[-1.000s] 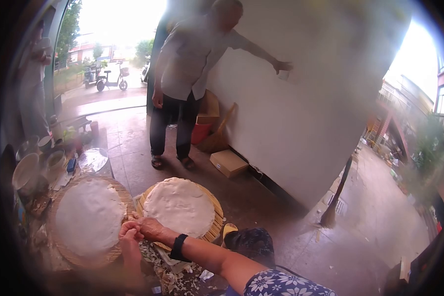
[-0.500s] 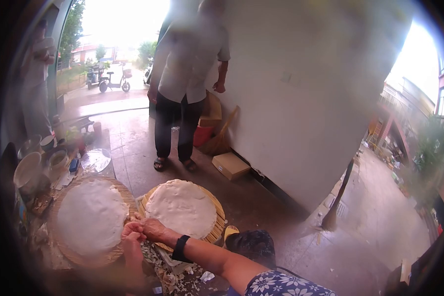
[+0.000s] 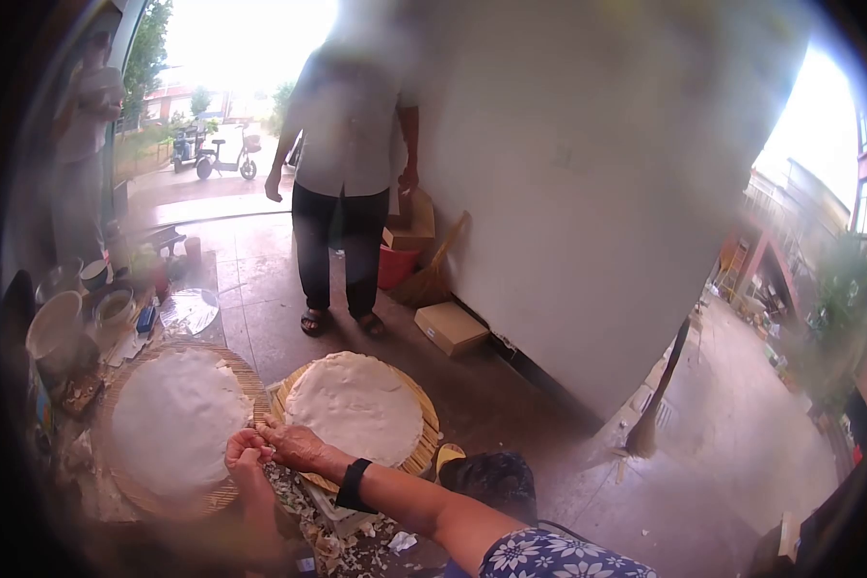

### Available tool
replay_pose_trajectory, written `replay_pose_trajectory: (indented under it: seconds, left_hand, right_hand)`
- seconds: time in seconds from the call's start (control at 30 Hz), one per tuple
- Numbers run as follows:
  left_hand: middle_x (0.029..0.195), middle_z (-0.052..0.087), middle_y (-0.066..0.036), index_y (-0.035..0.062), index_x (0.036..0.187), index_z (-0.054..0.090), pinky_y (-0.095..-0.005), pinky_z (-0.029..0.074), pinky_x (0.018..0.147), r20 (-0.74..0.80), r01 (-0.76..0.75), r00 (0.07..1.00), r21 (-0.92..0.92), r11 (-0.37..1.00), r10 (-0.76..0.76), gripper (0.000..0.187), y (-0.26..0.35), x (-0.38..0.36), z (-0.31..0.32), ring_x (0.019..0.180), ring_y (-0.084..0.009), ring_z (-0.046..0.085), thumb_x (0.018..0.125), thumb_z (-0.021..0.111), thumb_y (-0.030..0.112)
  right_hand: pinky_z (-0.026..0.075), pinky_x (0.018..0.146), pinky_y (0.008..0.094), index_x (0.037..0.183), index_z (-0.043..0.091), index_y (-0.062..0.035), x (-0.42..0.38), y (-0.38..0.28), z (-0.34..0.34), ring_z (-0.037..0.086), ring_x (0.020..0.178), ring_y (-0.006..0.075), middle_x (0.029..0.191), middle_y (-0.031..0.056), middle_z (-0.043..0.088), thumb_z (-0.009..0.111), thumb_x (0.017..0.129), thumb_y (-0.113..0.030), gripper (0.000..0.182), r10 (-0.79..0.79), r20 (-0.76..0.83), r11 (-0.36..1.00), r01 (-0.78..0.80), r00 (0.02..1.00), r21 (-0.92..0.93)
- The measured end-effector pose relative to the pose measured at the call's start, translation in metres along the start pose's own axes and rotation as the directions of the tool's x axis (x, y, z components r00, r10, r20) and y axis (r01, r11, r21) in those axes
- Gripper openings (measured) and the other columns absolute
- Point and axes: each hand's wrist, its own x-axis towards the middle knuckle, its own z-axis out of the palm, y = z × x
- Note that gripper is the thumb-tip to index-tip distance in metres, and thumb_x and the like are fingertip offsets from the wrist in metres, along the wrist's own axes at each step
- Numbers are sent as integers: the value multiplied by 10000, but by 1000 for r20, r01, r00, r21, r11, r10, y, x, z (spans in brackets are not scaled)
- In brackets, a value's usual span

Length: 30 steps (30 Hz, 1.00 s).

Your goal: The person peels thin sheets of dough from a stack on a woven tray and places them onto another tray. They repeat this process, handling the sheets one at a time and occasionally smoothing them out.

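My left hand [image 3: 247, 451] is closed, fingers curled, at the right edge of a round slatted mat [image 3: 125, 371] that bears a white, dough-like sheet [image 3: 178, 419]. Right beside it, my right hand [image 3: 294, 446] is closed too, its fingertips meeting the left hand's at the mat's rim. Whatever is pinched between the fingers is too small to make out. A dark band [image 3: 354, 484] circles my right wrist. Just beyond that hand lies a second slatted mat [image 3: 426, 424] with a thick, uneven white slab [image 3: 356, 409] on it.
Pale scraps [image 3: 332, 549] litter the surface below my hands. Bowls [image 3: 55, 323] and a foil-like disc [image 3: 189, 310] are at left. A person [image 3: 345, 193] stands ahead, near a cardboard box [image 3: 451, 328] and broom [image 3: 433, 279]. Another person [image 3: 87, 135] is at far left.
My left hand has shifted slightly left, and its fingers have turned a little. The person ahead has changed stance, arms now hanging at both sides. My right hand has barely moved.
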Motion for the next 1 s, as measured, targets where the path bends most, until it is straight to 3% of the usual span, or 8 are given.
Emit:
replay_pose_trajectory:
  seconds: [0.43, 0.83, 0.93, 1.0]
  left_hand:
    - [772, 573, -30, 43, 935, 576, -222, 458, 551, 51, 8, 999, -10, 1000, -8, 243, -1, 0, 0, 595, -113, 557, 730, 465, -23]
    - [758, 575, -28, 44, 920, 582, -218, 462, 547, 78, 25, 997, 17, 1000, -26, 243, 4, -3, 1, 586, -108, 555, 717, 465, -18]
    - [759, 576, -29, 44, 910, 583, -217, 460, 546, 58, 31, 998, 44, 999, -33, 236, 5, -4, 3, 582, -105, 550, 712, 468, -14]
    - [751, 570, -17, 50, 906, 585, -204, 445, 541, 57, 40, 998, 39, 998, -42, 237, 5, -4, 4, 588, -90, 546, 717, 457, -14]
  right_hand:
    - [489, 845, 420, 1293, 433, -98, 0, -2, -3, 581, 1014, 388, 1381, 251, 370, 628, 802, -297, 564, 6, 21, 1000, -6, 1000, 3]
    - [492, 843, 410, 1298, 420, -100, 0, -1, 3, 570, 1035, 391, 1377, 267, 365, 581, 815, -271, 537, 3, 2, 1000, -3, 1000, -13]
    - [490, 849, 405, 1290, 431, -90, -3, -10, -5, 566, 1050, 385, 1361, 286, 375, 547, 834, -273, 505, 50, 60, 999, -48, 997, -25]
    - [490, 850, 400, 1281, 441, -86, 3, 9, 14, 565, 1054, 380, 1350, 301, 378, 521, 847, -264, 476, -25, 32, 999, 26, 999, -43]
